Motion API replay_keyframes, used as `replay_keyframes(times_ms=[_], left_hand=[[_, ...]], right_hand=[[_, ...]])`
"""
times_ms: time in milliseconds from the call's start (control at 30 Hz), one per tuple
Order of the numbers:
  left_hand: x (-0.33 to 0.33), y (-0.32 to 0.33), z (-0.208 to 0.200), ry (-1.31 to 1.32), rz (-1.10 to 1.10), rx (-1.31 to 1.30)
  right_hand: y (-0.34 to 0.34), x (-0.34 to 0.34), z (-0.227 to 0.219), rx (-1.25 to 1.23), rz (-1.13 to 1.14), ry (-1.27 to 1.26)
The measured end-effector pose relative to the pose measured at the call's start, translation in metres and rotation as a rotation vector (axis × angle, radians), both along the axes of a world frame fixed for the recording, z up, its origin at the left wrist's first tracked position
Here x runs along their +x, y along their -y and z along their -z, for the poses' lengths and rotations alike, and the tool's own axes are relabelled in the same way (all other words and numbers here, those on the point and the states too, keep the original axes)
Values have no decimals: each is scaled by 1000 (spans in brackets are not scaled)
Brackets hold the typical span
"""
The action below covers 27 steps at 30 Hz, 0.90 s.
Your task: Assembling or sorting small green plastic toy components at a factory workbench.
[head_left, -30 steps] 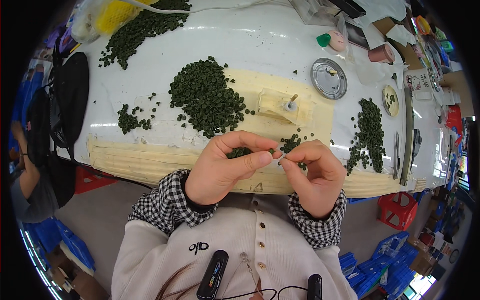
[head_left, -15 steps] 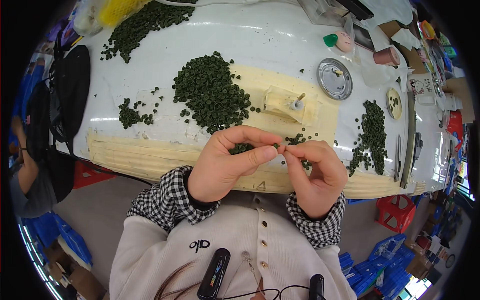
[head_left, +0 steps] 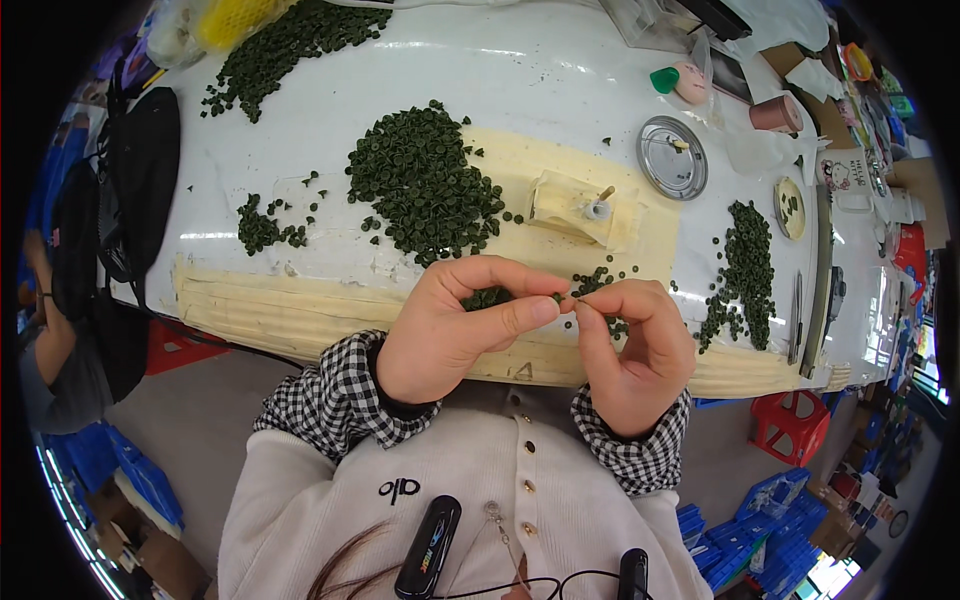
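Observation:
Between its thumb and forefinger, my left hand (head_left: 455, 320) pinches a small dark green round piece (head_left: 558, 298). My right hand (head_left: 640, 340) is closed in a pinch just to its right, its fingertips close to the piece; whatever it grips is too small to make out. Beyond my hands lies a big pile of small dark green cap-shaped pieces (head_left: 425, 185). A smaller scatter of these green pieces (head_left: 595, 282) shows behind my right fingers. Past them, a taped, cream-coloured block (head_left: 575, 212) with a short upright peg (head_left: 598, 208) stands on the table.
More green pieces form a far-left heap (head_left: 290, 50), a small left cluster (head_left: 262, 230) and a right heap (head_left: 742, 265). A round metal lid (head_left: 671, 158), a small dish (head_left: 789, 208) and tweezers (head_left: 797, 318) are on the right. A black bag (head_left: 145, 190) rests at the left edge.
My right fingertips have drawn slightly right, away from the left ones, with a small gap now showing. The left hand keeps its pinch on the green piece.

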<state>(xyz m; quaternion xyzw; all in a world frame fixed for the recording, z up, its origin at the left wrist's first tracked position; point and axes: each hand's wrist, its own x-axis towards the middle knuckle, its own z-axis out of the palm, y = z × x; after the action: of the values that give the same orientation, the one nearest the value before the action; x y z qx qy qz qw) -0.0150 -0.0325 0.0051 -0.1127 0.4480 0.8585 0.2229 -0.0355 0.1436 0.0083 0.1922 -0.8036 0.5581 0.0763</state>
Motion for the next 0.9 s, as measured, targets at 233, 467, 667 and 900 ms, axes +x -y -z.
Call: replay_keyframes(times_ms=[233, 467, 667, 900], left_hand=[[1, -1, 3, -80, -25, -56], [2, -2, 5, -169, -42, -169], [1, 0, 7, -165, -38, -176], [1, 1, 1, -27, -16, -51]], right_hand=[[4, 0, -6, 60, -46, -69], [4, 1, -6, 174, -65, -227], [2, -2, -5, 248, -104, -404], [-2, -1, -7, 140, -142, -188]])
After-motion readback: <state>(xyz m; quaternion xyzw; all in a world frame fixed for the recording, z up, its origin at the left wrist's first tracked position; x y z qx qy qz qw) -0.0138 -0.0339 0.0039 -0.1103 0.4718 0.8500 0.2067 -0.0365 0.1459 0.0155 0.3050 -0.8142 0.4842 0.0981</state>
